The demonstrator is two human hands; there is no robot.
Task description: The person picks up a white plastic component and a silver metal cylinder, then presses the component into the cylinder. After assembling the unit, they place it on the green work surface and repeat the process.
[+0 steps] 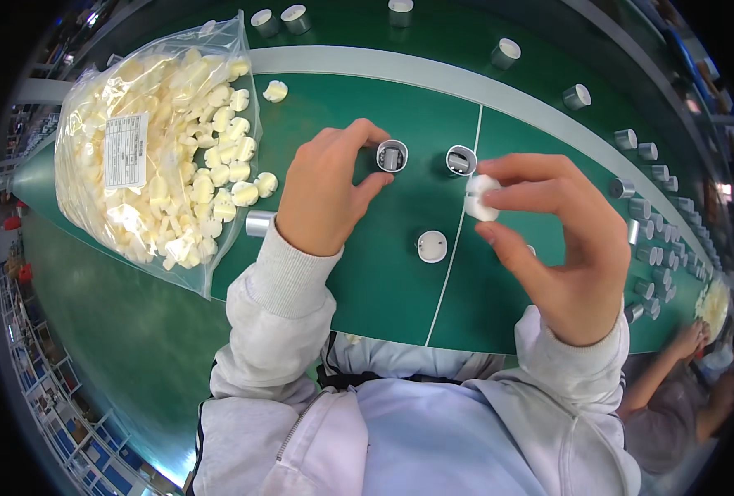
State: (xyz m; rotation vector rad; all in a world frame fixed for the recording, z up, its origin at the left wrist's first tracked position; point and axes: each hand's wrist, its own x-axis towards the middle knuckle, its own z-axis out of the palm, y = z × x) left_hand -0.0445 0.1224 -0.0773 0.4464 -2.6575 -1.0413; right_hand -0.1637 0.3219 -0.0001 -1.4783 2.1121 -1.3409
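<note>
My left hand (334, 178) has thumb and index finger around the near side of a silver metal cup (392, 155), which stands on the green table with a grey part inside. Between the thumb and fingers of my right hand (553, 227) is a white, rounded, notched plastic cap (482, 198). Just beyond those fingertips stands a second open cup (461, 160), also with a grey part inside. A third cup (431, 246) sits closer to me, its top covered by a white disc with small holes. Another silver cup (258, 223) lies beside my left wrist, partly hidden.
At the left a large clear bag (148, 157) is full of cream-white caps, several spilling from its opening. One loose cap (275, 91) lies beyond it. Silver cups (576, 97) line the far belt and cluster at the right. A co-worker's arm (664, 368) reaches in at the right.
</note>
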